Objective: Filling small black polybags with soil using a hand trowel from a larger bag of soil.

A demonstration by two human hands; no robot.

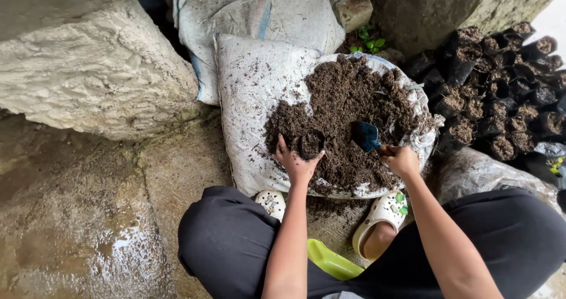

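Gripping a soft black nursery bag point(311, 144) at centre frame, left hand point(296, 163) fingers clamped on its rim.
Right hand point(400, 159) fingers closed around a blue trowel point(365, 135); thin bag likely collapses, so support the rim; loose soil point(342, 98) on the white sack point(253, 92) crumbles.

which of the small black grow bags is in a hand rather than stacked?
The black grow bag held by the left hand on the soil heap. All the other filled bags stand grouped at the right.

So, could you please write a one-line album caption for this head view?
Left hand holds a small black bag on the soil; right hand works a blue trowel.
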